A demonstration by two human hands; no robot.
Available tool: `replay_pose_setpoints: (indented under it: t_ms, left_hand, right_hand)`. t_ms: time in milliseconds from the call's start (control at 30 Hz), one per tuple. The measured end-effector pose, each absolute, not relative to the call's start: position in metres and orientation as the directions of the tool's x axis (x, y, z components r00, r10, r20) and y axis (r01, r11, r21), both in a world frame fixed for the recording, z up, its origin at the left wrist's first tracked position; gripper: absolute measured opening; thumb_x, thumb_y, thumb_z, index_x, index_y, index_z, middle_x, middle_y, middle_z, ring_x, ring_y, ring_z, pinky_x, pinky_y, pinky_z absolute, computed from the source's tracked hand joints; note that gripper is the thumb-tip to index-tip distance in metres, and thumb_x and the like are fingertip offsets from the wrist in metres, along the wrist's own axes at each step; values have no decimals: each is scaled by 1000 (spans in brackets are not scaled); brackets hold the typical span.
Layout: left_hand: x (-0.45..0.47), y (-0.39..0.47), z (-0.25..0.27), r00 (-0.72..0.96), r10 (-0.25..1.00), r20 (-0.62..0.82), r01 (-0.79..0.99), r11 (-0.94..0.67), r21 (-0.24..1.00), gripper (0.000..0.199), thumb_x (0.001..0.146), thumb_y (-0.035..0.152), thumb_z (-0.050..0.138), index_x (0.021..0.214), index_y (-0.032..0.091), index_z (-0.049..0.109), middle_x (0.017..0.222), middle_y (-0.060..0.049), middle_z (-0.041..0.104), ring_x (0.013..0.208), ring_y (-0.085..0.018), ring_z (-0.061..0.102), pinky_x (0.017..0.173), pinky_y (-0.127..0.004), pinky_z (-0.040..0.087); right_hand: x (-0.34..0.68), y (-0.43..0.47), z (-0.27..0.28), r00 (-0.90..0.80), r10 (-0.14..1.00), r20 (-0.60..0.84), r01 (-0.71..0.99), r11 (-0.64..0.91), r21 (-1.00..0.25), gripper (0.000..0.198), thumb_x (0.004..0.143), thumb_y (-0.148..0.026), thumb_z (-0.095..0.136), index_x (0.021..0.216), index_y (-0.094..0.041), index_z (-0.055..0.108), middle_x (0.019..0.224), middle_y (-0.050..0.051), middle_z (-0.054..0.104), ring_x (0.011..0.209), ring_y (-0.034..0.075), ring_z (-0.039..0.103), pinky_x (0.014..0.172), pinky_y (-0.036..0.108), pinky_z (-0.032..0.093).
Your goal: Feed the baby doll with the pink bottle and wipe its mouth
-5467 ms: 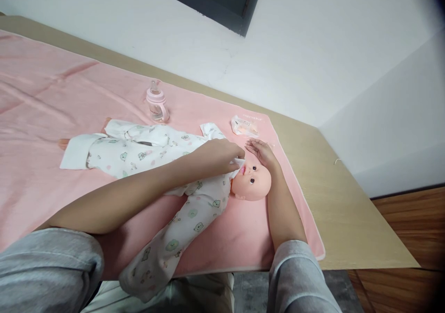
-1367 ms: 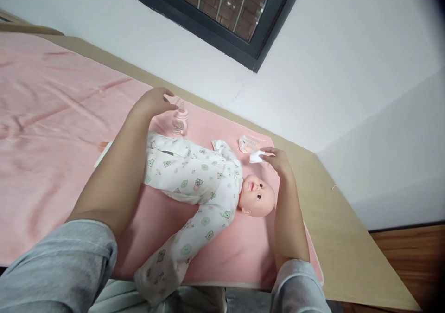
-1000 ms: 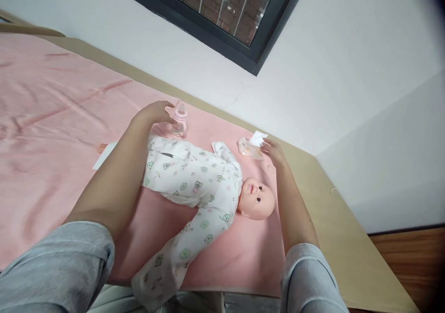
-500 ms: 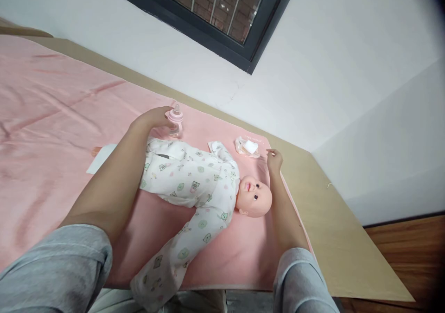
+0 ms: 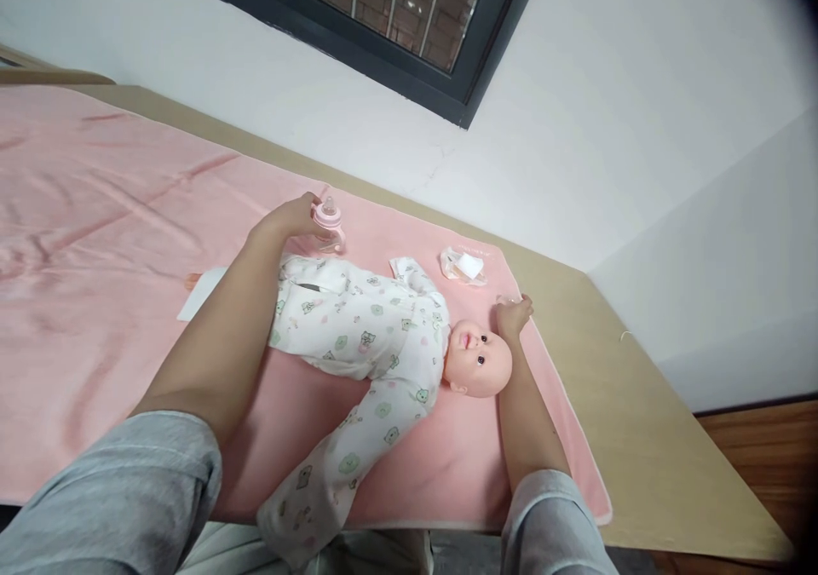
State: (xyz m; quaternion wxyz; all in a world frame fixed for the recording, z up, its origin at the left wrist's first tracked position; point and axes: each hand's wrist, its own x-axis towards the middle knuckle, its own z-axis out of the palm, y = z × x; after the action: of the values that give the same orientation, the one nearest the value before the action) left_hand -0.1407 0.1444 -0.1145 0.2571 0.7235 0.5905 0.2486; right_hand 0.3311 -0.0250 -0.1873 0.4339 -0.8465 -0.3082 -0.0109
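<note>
My left hand (image 5: 305, 215) is closed round a pink-topped baby bottle (image 5: 329, 226), which stands upright past the doll's lower body. My right hand (image 5: 516, 315) is closed beside the doll's head; a small clear, pinkish thing shows at its fingers, too small to name. Between my arms a baby doll (image 5: 478, 359) lies on its back, head to the right. It wears a white suit (image 5: 367, 324) with green and pink animal prints, one long sleeve hanging toward me. My left forearm hides part of the doll's lower end.
A pink blanket (image 5: 115, 217) covers most of the tan table (image 5: 594, 370). Near its far right edge sits a clear wrapper (image 5: 452, 261) with a white piece (image 5: 471, 266). A white piece (image 5: 201, 294) lies left of my left arm. A wall and window (image 5: 447, 89) stand behind.
My right hand has come down and slightly right from the blanket's far edge, and a clear pinkish thing now shows at it. The left hand keeps the bottle. The view has shifted slightly.
</note>
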Motion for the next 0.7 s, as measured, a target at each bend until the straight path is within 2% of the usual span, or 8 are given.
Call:
replay_pose_setpoints:
  t_ms: [167, 400, 533, 700]
  left_hand:
    - [-139, 143, -113, 164, 984, 66, 736, -166, 657, 86, 58, 43, 85, 132, 21, 47, 127, -10, 64, 111, -29, 62, 90, -35, 47]
    - [-139, 140, -113, 148, 985, 86, 737, -168, 654, 83, 64, 41, 80, 135, 14, 45, 125, -11, 64, 108, -28, 61, 90, -33, 46]
    - [-138, 140, -112, 192, 976, 107, 719, -214, 661, 75, 64, 37, 78, 131, 16, 52, 122, -6, 66, 108, -25, 61, 89, -28, 46]
    - [-135, 138, -110, 173, 977, 125, 710, -212, 671, 69, 66, 31, 75, 129, 13, 56, 120, -10, 67, 105, -27, 63, 90, -32, 48]
  right_hand:
    - [339, -26, -191, 794, 560, 237, 539, -468, -700, 78, 74, -20, 61, 146, -2, 36, 135, 27, 55, 125, 35, 54, 111, 45, 38]
    - [340, -26, -196, 782, 573, 246, 558, -466, -686, 78, 74, -23, 61, 146, -6, 37, 135, 26, 56, 126, 35, 54, 110, 46, 40]
    - [340, -27, -196, 778, 577, 248, 554, -446, -703, 78, 73, -24, 61, 145, -7, 38, 136, 25, 55, 127, 35, 52, 111, 47, 38]
    - [338, -27, -195, 774, 581, 254, 568, -457, -684, 78, 74, -24, 59, 145, -5, 37, 137, 25, 55, 127, 35, 53, 112, 46, 38]
